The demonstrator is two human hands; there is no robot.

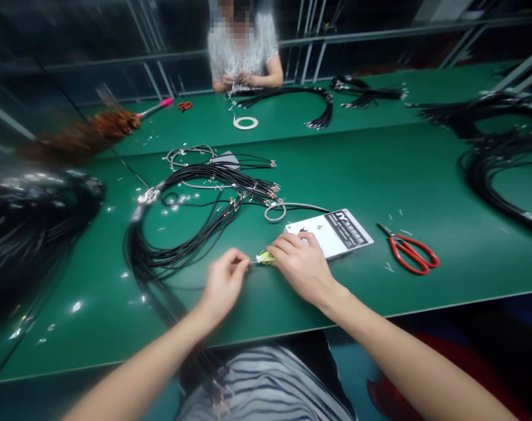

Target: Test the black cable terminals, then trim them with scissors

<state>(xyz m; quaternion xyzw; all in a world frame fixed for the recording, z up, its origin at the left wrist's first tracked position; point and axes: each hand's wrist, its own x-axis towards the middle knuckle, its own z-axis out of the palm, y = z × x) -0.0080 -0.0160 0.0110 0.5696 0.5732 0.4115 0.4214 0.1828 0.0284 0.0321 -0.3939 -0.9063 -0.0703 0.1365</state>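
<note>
My left hand point(225, 283) is closed in a pinch on the end of a thin cable point(254, 262). Its tip meets the pale front of a small yellow-green tool point(266, 257). Curled over that tool is my right hand point(301, 262), its fingers partly hiding it and resting by the near edge of a white box point(351, 231) with a black "JY" label. A grey cord point(275, 211) loops out behind the box. Left of my hands lies a curved bundle of black cables point(138, 251), some hanging over the table's front edge.
Red-handled scissors point(413, 252) lie right of the box. More black cable bundles point(489, 175) are at the right, and a plastic-wrapped heap point(33, 228) at the left. Across the table sits a co-worker point(244, 52) with a tape roll point(245, 123) in front.
</note>
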